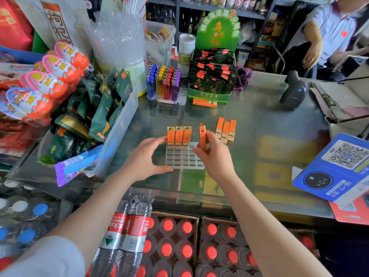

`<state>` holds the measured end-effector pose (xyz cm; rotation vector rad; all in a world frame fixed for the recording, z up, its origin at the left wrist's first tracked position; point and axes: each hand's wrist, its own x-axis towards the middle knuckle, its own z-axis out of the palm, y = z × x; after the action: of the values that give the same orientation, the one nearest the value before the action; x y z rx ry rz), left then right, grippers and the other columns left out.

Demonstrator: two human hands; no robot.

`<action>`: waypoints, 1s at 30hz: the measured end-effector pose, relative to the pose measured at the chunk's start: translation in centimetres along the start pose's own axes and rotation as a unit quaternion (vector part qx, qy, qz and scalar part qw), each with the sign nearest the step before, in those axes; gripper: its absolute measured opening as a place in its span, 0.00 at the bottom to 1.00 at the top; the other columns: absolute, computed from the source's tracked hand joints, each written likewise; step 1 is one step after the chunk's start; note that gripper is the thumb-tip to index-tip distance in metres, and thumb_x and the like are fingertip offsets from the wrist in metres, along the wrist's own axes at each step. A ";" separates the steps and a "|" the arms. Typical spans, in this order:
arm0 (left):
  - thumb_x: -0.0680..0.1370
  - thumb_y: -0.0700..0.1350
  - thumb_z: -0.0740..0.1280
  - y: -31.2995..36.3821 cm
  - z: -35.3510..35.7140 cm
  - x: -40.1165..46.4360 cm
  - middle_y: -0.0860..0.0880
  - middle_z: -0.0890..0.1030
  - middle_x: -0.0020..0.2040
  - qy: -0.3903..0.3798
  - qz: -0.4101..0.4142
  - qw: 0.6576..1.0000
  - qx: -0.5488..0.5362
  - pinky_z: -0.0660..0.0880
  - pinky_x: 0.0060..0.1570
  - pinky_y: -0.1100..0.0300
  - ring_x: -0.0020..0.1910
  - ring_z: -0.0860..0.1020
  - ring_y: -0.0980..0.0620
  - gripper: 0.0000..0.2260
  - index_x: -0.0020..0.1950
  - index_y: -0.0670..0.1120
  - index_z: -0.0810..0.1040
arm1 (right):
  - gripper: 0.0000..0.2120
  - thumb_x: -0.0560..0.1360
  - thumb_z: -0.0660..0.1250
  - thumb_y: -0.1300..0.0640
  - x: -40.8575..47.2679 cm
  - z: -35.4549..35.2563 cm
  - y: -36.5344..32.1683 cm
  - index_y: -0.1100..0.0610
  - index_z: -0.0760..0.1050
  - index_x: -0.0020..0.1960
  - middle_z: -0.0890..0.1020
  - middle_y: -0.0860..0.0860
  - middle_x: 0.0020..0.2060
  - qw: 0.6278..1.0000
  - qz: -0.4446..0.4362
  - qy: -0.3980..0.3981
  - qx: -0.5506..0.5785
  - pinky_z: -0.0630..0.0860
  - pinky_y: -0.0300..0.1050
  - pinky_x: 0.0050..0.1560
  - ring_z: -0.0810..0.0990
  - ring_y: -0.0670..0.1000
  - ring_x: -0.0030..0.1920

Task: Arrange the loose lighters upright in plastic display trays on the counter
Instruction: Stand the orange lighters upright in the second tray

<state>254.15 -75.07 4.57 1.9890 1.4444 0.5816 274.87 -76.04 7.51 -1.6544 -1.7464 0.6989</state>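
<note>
Glass counter: reflective top, fills the middle of the view; all task items rest on it.

Clear plastic display tray: gridded with small cells, at the counter's centre. Far row holds 3 orange lighters upright, side by side at 12 o'clock of the tray; remaining cells look vacant, though the clear plastic makes that hard to confirm. Light and likely to skate on glass, so it wants steadying.

Second tray of coloured lighters: blue, yellow, red and purple, upright, well apart at 12 o'clock, beside the green tea-packet display box.

Left hand: at 9 o'clock of the clear tray, fingers spread, thumb along the near edge and fingertips by the far-left corner, bracing rather than gripping.

Right hand: at 3 o'clock of the tray, thumb and fingers pinched on the lower body of 1 orange lighter, held upright above the tray's far-right corner, metal cap uppermost.

Loose lighters: 3, orange with gold ends, lying flat together at 2 o'clock of the tray, just beyond the right hand.

Handling: each lighter is a small, rigid, light slab with smooth, probably slippery sides. Best held across the 2 broad faces near mid-body, leaving the base free to enter a cell squarely.
</note>
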 end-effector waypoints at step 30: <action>0.65 0.54 0.75 -0.4 -0.1 0.1 0.54 0.68 0.66 -0.006 0.001 1.000 0.007 0.64 0.63 0.56 0.61 0.62 0.62 0.37 0.69 0.54 0.63 | 0.10 0.69 0.71 0.51 4.2 1.0 1.5 0.57 0.78 0.45 0.78 0.48 0.40 0.986 -0.059 -0.053 -0.145 0.65 0.42 0.38 0.70 0.48 0.41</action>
<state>253.84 -74.91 4.31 2.0018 1.4423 0.5604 275.07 -71.73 6.07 -1.7098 -2.0848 0.5052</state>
